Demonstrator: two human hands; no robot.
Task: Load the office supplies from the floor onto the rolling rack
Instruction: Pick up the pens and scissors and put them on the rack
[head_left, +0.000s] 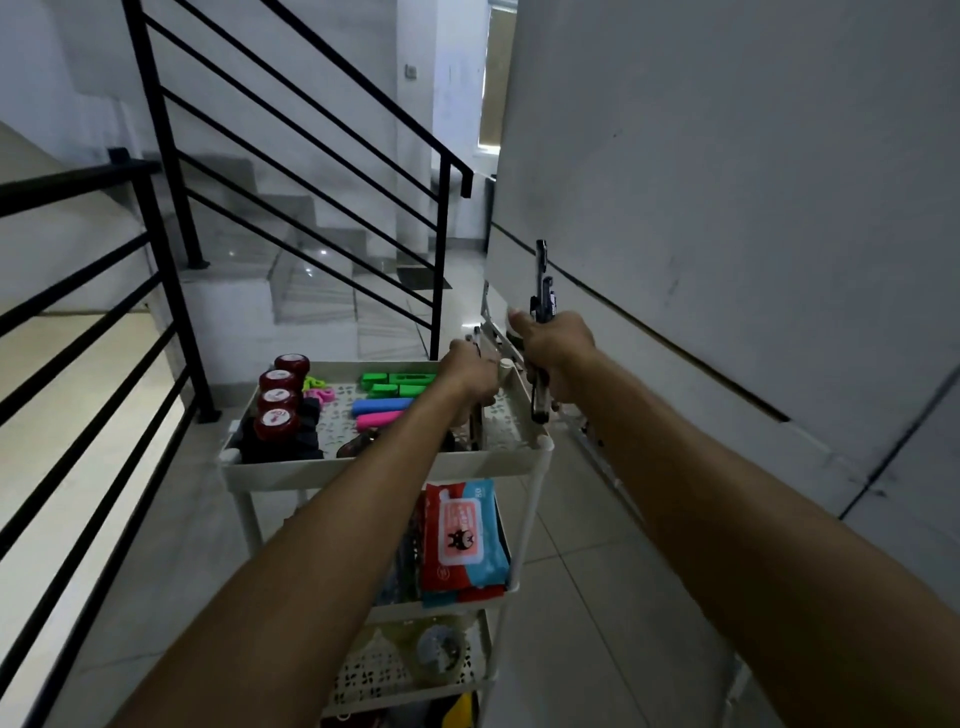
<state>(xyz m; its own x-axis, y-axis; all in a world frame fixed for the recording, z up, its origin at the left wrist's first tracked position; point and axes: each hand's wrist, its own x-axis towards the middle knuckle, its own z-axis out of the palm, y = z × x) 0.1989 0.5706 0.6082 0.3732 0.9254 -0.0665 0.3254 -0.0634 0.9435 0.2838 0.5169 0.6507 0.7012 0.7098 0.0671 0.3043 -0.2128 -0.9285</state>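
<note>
A cream rolling rack (387, 466) stands in front of me with several tiers. Its top tray holds several dark red round tape rolls (278, 400), green, blue and pink highlighters (387, 395) and dark items. My left hand (470, 376) grips a slim metallic object over the tray's far right side. Beside the rack's right corner, my right hand (553, 358) grips a long black and silver tool (541, 312) upright; what it is I cannot tell. A red and blue wipes pack (465, 540) stands on the middle tier.
A black stair railing (171, 322) runs along the left and behind the rack. Stairs (291, 244) rise at the back. A grey wall (727, 208) closes the right side. Tiled floor (587, 597) lies between rack and wall.
</note>
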